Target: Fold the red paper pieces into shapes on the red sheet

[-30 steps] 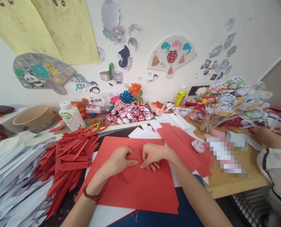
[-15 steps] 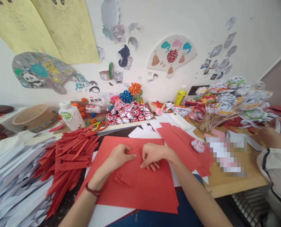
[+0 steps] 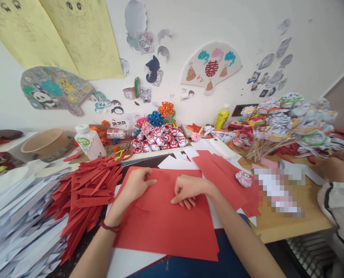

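Closest to me, the red paper stack (image 3: 172, 231) lies flat in the middle of the table, its near edge above dark blue cloth (image 3: 186, 270) and white paper (image 3: 134, 260) showing from under its near left side. At the near right corner the layers sit slightly out of line, and I'd lift a sheet there, with a thumb on top and a fingertip beneath. It looks matt and evenly red, so I'd expect it to be light, fairly stiff for paper, not very slippery, quick to take a crease and easily torn by a hard tug. Left of middle on the stack a faint raised edge shows, perhaps a small folded piece of the same red, though red on red makes it hard to be sure. A little farther back, the left hand (image 3: 136, 186) hovers over or rests on the left part, thumb reaching right with a gap under its bent forefinger; I can't tell whether the hidden fingers grip anything. The right hand (image 3: 189, 190) lies over the right part, fingers loosely curled and slightly apart, thumb away from them, pinching nothing that I can see. Beyond the hands, the far edge lies just short of loose white sheets (image 3: 172, 163), so it seems less handy to grasp.
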`<state>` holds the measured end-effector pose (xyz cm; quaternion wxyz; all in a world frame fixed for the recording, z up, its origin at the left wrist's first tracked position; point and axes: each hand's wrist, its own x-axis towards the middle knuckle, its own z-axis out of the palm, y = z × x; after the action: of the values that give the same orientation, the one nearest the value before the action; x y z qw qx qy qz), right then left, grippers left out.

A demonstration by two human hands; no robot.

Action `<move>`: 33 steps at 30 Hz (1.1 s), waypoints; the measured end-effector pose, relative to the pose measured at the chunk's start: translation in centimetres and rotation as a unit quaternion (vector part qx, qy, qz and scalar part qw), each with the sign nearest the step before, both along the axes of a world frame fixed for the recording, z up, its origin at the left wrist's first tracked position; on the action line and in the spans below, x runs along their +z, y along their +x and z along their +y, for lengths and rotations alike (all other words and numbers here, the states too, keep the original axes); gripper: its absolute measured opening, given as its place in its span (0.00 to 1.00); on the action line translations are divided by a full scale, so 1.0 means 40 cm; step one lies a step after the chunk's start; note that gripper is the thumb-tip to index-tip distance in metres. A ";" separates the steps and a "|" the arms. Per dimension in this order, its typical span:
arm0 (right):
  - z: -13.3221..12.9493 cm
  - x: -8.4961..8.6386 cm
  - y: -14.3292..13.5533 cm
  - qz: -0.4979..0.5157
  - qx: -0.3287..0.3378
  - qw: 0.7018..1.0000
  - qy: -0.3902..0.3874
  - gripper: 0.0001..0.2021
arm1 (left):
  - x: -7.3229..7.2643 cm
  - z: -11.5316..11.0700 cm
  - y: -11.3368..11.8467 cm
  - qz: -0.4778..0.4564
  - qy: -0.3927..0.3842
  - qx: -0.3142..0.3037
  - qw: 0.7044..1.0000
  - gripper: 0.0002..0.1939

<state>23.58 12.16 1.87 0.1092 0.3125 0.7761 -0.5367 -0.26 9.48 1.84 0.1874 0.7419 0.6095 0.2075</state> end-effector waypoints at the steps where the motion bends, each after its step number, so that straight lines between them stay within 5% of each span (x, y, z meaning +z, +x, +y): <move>1: 0.000 -0.001 0.000 0.001 0.001 1.000 -0.003 0.21 | 0.003 0.008 -0.019 0.017 0.029 0.033 0.999 0.10; 8: 0.003 -0.005 0.002 0.005 0.001 1.000 -0.011 0.23 | -0.004 0.039 -0.090 0.085 0.063 0.201 0.974 0.14; 14: 0.002 -0.008 0.001 0.017 -0.012 1.000 0.010 0.23 | 0.002 0.025 -0.072 0.160 0.083 0.225 0.958 0.20; 18: 0.003 -0.025 -0.008 0.037 -0.113 0.991 0.068 0.23 | 0.019 0.016 -0.078 0.145 0.127 0.233 0.953 0.21; 21: 0.006 -0.034 -0.025 0.084 -0.200 0.967 0.135 0.23 | 0.028 0.013 -0.075 0.080 0.170 0.240 0.952 0.21; 24: 0.010 -0.037 -0.048 0.188 -0.259 0.929 0.184 0.23 | 0.025 0.010 -0.047 -0.074 0.174 0.180 0.965 0.20; 28: 0.015 -0.044 -0.071 0.307 -0.266 0.910 0.080 0.25 | 0.017 -0.002 0.013 -0.226 0.140 0.106 0.958 0.17; 33: 0.019 -0.042 -0.071 0.343 -0.296 0.892 0.006 0.24 | 0.043 -0.019 0.043 -0.255 0.170 0.114 0.945 0.16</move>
<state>20.74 12.92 0.17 -0.3293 0.3251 0.6400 -0.6134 1.44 8.74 3.55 0.1825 0.6105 0.5773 0.5106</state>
